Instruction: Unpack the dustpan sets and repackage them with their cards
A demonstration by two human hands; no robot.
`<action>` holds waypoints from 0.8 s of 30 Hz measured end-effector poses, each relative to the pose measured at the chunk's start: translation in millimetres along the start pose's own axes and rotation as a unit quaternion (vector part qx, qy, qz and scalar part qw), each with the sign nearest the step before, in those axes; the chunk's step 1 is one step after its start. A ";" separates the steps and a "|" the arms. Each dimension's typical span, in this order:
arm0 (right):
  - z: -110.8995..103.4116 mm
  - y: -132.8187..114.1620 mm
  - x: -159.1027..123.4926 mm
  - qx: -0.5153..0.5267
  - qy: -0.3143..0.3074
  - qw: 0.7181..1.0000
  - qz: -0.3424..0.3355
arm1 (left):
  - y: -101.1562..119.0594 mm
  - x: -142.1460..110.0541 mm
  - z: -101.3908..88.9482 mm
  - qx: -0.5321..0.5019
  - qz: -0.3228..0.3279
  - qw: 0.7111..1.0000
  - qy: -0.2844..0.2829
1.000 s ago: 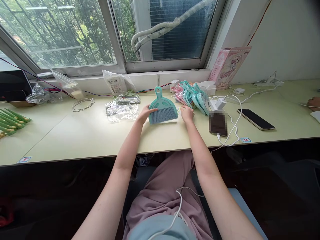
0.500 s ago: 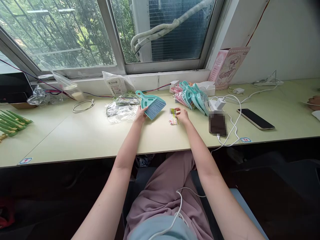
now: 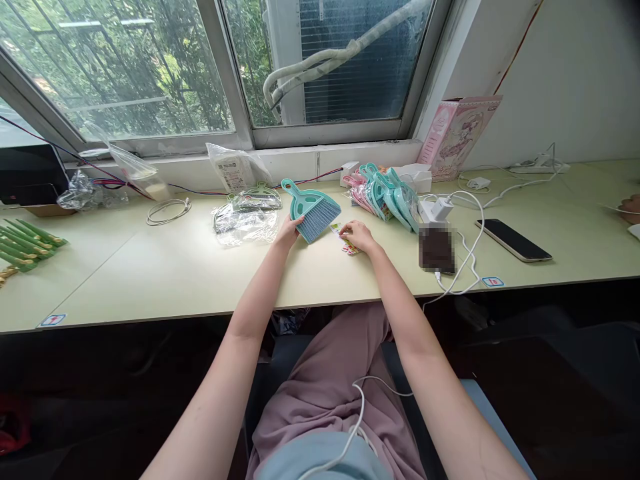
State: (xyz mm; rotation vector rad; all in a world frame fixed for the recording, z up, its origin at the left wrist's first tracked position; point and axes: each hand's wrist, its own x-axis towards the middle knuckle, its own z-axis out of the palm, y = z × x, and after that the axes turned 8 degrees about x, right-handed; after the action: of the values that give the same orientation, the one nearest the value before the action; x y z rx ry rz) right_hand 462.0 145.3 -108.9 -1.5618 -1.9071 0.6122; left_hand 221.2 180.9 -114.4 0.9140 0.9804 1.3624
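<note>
My left hand (image 3: 289, 231) is closed on the lower left edge of a small teal dustpan (image 3: 303, 196) with a blue-grey bristled brush (image 3: 319, 219) set against it. Its looped handle points up and left. Just to the right, my right hand (image 3: 357, 235) is closed on a small colourful printed card (image 3: 351, 249) at the tabletop, its fingers covering the card's middle. The card lies slanted close to the brush's right side. Beyond my right hand lies a pile of teal dustpan sets (image 3: 393, 193), with pink ones (image 3: 356, 190) at its left.
Clear plastic bags (image 3: 245, 223) lie left of the dustpan. Toward the right are a charger (image 3: 436, 210) with white cables, a pixelated dark object (image 3: 437, 248) and a phone (image 3: 514, 240). A pink box (image 3: 457, 139) stands behind. Green bundles (image 3: 30, 243) lie far left; another person's hand (image 3: 631, 208) is far right.
My left hand and the dustpan set have shifted slightly right, toward the card. The card has turned from upright to slanted under my right hand, which now covers more of it.
</note>
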 end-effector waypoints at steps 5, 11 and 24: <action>5.5 1.9 2.1 0.137 -0.014 0.990 -0.033 | 1.5 -1.1 1.4 -0.005 0.014 1.000 0.005; 11.3 3.1 3.0 0.026 0.048 0.998 -0.020 | 3.6 -3.2 2.3 0.010 -0.001 1.000 0.017; 11.0 10.3 5.8 0.054 0.074 0.996 0.001 | 9.3 -9.4 4.3 0.008 -0.035 0.997 0.063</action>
State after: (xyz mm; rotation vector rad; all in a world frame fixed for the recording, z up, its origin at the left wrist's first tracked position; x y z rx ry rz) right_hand 460.8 153.4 -122.9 -1.4984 -1.7343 0.5755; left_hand 222.3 171.8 -103.9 0.8059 1.1117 1.3664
